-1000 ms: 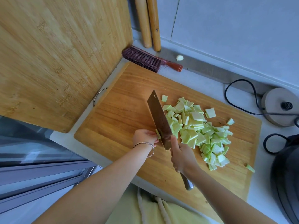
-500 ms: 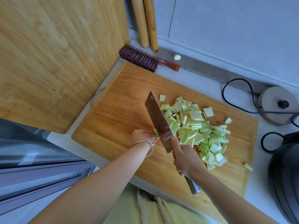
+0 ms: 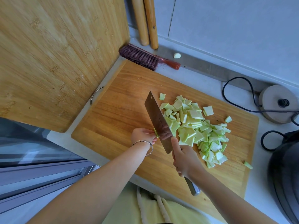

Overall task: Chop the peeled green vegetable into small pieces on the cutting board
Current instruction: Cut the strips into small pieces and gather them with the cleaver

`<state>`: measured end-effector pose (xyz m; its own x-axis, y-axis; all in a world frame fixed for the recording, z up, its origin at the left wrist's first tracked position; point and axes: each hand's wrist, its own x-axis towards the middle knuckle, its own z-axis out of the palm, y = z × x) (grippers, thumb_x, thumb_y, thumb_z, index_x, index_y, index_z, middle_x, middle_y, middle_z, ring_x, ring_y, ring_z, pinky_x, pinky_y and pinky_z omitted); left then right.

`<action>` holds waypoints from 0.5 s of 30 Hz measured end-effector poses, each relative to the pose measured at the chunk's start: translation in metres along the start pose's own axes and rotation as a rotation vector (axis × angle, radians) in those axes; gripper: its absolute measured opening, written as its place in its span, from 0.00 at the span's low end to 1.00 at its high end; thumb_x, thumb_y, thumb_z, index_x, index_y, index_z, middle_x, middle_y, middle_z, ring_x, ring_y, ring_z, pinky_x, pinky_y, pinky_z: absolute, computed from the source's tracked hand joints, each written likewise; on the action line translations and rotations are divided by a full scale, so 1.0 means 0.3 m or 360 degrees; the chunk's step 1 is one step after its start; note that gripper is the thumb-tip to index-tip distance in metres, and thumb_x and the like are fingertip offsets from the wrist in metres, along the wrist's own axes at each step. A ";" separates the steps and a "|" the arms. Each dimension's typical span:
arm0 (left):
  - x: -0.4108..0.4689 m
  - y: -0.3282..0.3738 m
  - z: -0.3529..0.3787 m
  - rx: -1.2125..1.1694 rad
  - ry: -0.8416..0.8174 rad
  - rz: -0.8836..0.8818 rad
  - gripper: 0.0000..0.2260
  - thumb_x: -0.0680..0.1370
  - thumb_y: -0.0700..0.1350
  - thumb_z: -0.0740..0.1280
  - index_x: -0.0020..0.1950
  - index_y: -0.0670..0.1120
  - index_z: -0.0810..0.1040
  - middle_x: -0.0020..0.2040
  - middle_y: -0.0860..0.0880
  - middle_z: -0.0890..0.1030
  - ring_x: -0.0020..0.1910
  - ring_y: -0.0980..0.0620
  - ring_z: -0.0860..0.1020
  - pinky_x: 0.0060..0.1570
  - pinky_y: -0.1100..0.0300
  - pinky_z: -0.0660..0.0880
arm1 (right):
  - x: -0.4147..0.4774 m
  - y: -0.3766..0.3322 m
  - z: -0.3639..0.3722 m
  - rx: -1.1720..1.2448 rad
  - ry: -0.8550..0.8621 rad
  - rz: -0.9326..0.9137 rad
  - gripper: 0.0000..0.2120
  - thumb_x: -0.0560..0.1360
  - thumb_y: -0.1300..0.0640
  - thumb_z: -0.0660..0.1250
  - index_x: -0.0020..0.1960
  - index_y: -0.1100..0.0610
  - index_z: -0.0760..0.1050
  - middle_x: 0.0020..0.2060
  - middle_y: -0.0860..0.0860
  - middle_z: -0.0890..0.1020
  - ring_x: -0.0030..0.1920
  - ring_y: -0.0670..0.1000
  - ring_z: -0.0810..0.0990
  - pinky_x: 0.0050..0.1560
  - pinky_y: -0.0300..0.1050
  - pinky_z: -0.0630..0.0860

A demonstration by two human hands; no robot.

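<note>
A wooden cutting board (image 3: 116, 117) lies on the grey counter. A heap of small flat pale-green vegetable pieces (image 3: 197, 128) covers its right half. My right hand (image 3: 184, 159) grips the handle of a broad steel cleaver (image 3: 157, 122), whose blade stands edge-down on the board just left of the heap. My left hand (image 3: 142, 135) pinches a small last bit of green vegetable (image 3: 156, 133) against the blade's left face. A beaded bracelet sits on my left wrist.
A large bamboo board (image 3: 56, 59) leans upright at the left. Beyond the cutting board lie a dark brush (image 3: 140, 56), two wooden rolling pins (image 3: 145, 21) and a garlic clove (image 3: 177, 55). A kettle base (image 3: 278, 104) with black cord and a dark pot (image 3: 286, 175) stand right. One stray piece (image 3: 248, 165) lies off the board.
The cleaver has come down from slightly raised to the board beside my left fingertips. Both hands stay in almost the same place; the heap is unchanged.
</note>
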<state>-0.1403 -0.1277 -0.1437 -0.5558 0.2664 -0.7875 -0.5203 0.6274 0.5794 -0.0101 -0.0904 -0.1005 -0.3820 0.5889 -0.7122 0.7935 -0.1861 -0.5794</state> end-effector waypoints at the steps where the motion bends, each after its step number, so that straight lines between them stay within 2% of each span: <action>1: 0.001 -0.002 0.000 0.0001 0.0002 -0.0002 0.06 0.70 0.32 0.70 0.46 0.35 0.81 0.42 0.38 0.82 0.38 0.48 0.82 0.46 0.55 0.80 | 0.000 0.002 0.000 -0.0017 -0.0001 -0.0002 0.26 0.78 0.37 0.50 0.33 0.57 0.62 0.21 0.50 0.64 0.22 0.49 0.62 0.27 0.41 0.62; 4: 0.005 -0.003 0.001 -0.0009 -0.0006 -0.0019 0.05 0.71 0.32 0.70 0.45 0.35 0.80 0.42 0.38 0.82 0.39 0.47 0.82 0.48 0.53 0.80 | -0.003 0.021 0.005 -0.0060 -0.0004 -0.0011 0.26 0.77 0.36 0.49 0.34 0.57 0.62 0.24 0.51 0.63 0.25 0.51 0.62 0.31 0.45 0.62; 9: 0.009 0.006 -0.007 -0.0029 -0.0013 -0.0056 0.03 0.71 0.31 0.68 0.43 0.35 0.80 0.41 0.38 0.81 0.39 0.44 0.81 0.49 0.51 0.79 | 0.022 0.040 0.045 0.0002 0.0023 -0.0004 0.25 0.77 0.36 0.49 0.34 0.56 0.62 0.25 0.50 0.63 0.25 0.51 0.61 0.31 0.45 0.60; 11: 0.007 0.006 -0.010 0.0015 -0.0016 -0.0057 0.03 0.71 0.31 0.68 0.39 0.38 0.80 0.38 0.39 0.81 0.39 0.44 0.81 0.49 0.51 0.79 | 0.033 0.032 0.061 0.0056 0.0044 -0.0034 0.26 0.77 0.36 0.49 0.33 0.56 0.61 0.23 0.50 0.63 0.25 0.51 0.61 0.31 0.46 0.61; 15: 0.003 0.005 0.010 0.0059 0.0012 0.0018 0.07 0.71 0.32 0.69 0.34 0.41 0.78 0.33 0.42 0.80 0.34 0.48 0.81 0.43 0.54 0.81 | 0.040 -0.001 0.035 0.0285 0.0043 0.0024 0.26 0.78 0.39 0.51 0.29 0.56 0.60 0.18 0.46 0.62 0.19 0.48 0.60 0.23 0.38 0.60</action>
<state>-0.1398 -0.1243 -0.1441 -0.5664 0.2682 -0.7792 -0.4895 0.6512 0.5800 -0.0200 -0.0915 -0.1129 -0.3560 0.6056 -0.7117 0.7009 -0.3306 -0.6320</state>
